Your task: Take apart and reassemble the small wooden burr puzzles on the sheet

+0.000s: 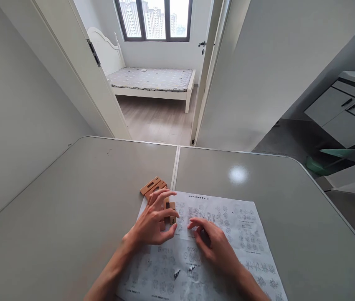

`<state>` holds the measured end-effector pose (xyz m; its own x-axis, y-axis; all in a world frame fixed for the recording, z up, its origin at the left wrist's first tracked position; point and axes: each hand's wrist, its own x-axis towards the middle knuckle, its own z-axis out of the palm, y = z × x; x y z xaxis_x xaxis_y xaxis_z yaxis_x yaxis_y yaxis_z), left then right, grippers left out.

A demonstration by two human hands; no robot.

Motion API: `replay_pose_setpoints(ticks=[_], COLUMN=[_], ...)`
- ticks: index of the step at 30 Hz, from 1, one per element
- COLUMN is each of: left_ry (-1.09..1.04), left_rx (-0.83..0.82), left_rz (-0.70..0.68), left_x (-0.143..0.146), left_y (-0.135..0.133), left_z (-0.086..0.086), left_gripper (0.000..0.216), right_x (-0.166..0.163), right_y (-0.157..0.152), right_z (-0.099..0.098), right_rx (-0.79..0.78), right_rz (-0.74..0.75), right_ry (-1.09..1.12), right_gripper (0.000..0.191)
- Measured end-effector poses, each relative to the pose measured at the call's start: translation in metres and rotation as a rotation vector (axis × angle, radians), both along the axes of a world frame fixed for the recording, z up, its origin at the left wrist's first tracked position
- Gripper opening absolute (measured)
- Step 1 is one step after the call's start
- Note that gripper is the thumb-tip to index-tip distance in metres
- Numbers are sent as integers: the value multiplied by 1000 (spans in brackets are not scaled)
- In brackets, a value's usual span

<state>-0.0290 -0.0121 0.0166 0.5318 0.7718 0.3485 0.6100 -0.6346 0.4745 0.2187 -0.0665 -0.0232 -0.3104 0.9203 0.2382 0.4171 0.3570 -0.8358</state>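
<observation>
A large printed sheet [227,274] covered with small line diagrams lies on the table. My left hand [149,223] is spread over its upper left part, thumb and fingers apart around a small group of wooden puzzle pieces [173,220]. One of these shows a dark "3". The hand hides part of the group, and I cannot tell whether the fingertips touch it. Just beyond that hand lie slotted wooden bars [151,185], one marked "2". To the right, my right hand [216,242] hovers or rests over the sheet, fingers loosely bent and thumb apart, holding nothing visible.
The grey table [71,200] has a pale seam running away from me. Small dark-and-white scraps [176,274] sit on the sheet's lower part. Past the table's far edge, a doorway leads to a room with a bed [152,79]. Cabinets [343,104] stand at right.
</observation>
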Motion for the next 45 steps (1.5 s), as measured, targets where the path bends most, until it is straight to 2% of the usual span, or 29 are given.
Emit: replay_pose_setpoints(ticks=[2, 5, 8, 10, 13, 17, 26, 45], left_ry=[-84, -187, -213, -230, -366, -417, -392, -189], left_rx=[6, 47, 80, 30, -138, -197, -232, -123], left_rz=[88, 348, 569, 653, 738, 762, 757, 662], left_x=[-7, -27, -59, -83, -109, -119, -110, -108], left_y=[6, 23, 45, 59, 71, 73, 63, 56], left_z=[-1, -5, -12, -15, -17, -19, -19, -26], left_gripper=[15, 21, 26, 30, 39, 46, 40, 33], right_x=[0, 1, 1, 0, 0, 1, 2, 2], right_y=[0, 0, -1, -1, -1, 0, -1, 2], right_z=[-2, -5, -5, -3, -2, -2, -3, -7], right_rx=[-5, -17, -19, -16, -5, -42, -214, -134], right_rz=[5, 13, 12, 3, 2, 16, -7, -42], right_ry=[6, 14, 12, 4, 3, 43, 118, 105], right_gripper=[28, 27, 26, 25, 23, 21, 17, 23])
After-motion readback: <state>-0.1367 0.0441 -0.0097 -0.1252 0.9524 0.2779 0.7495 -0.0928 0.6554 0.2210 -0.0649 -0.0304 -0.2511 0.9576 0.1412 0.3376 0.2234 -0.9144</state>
